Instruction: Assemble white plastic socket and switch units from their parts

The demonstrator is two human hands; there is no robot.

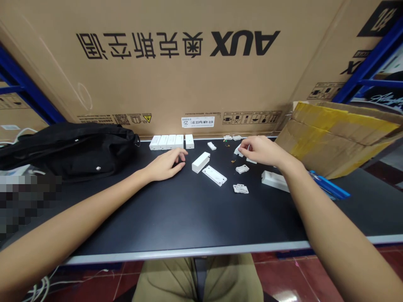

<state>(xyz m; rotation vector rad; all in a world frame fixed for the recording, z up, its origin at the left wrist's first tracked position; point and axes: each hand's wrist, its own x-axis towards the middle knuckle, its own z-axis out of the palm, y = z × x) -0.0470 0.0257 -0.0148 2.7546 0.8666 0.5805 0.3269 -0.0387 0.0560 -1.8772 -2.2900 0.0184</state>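
My left hand (166,165) rests on the black table, its thumb and fingers apart with nothing between them. To its right lie a white box-shaped housing (200,162) and a flat white plastic cover (214,175) with holes. Farther back, my right hand (261,151) has its fingertips closed on a small white plastic part (238,150), partly hidden by the fingers. Another white piece (251,160) shows just under that hand. Nearer me are two small white moulded parts, one in the middle (242,169) and one in front (241,188).
Several white blocks (166,142) stand in a row at the back. A black bag (103,147) lies left. On the right are an open carton (327,138), a blue object (330,186) and a white housing (275,180) beside my forearm. A large carton (176,88) walls the back.
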